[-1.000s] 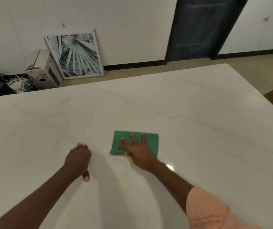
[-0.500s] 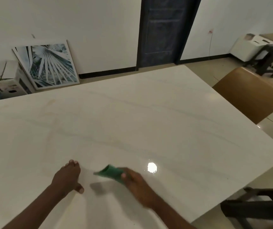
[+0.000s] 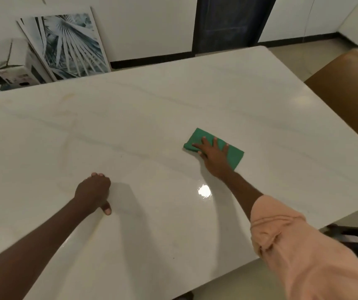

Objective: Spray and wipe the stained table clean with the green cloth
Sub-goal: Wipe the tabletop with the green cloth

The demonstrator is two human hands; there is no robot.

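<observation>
A folded green cloth (image 3: 233, 153) lies flat on the white marble table (image 3: 152, 118), right of centre. My right hand (image 3: 214, 155) presses on it with spread, straight fingers. My left hand (image 3: 94, 190) rests on the table nearer to me, on the left, fingers bent down onto the surface and thumb pointing back; it holds nothing. Faint yellowish marks (image 3: 68, 96) show near the table's far left. No spray bottle is in view.
A brown chair (image 3: 344, 92) stands at the table's right edge. A dark frame (image 3: 355, 232) sits below the near right corner. A palm-leaf picture (image 3: 69, 44) and a white box (image 3: 17, 63) lean by the far wall, beside a dark door (image 3: 232, 20).
My right hand has carried the cloth from near my left hand out to the right and farther away, and laid it flat again. My left hand has stayed put.
</observation>
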